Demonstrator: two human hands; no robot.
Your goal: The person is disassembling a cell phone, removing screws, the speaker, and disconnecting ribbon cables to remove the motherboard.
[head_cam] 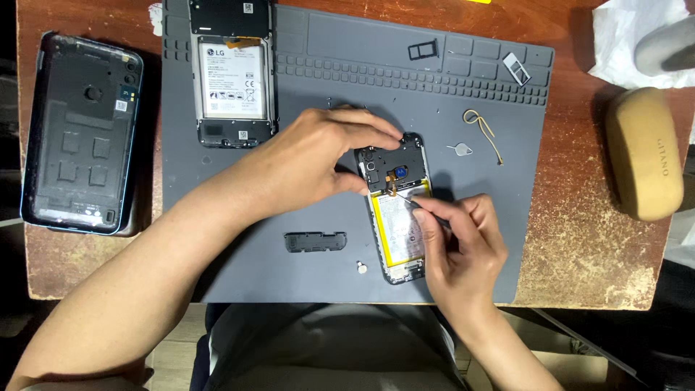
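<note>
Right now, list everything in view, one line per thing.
work mat: one, grey, covering the table's middle
table: one, worn reddish-brown
opened phone: one, black with yellow-edged battery, mat centre, under both hands
second opened phone: one, black with white battery, mat top left
back cover: one, dark, off the mat at left
small black part: one, lower mat
card trays: two, black and silver, top right
ejector pin: one, silver
tan case: one, right edge
left hand: steadies the phone's top
right hand: holds a thin tool
</note>
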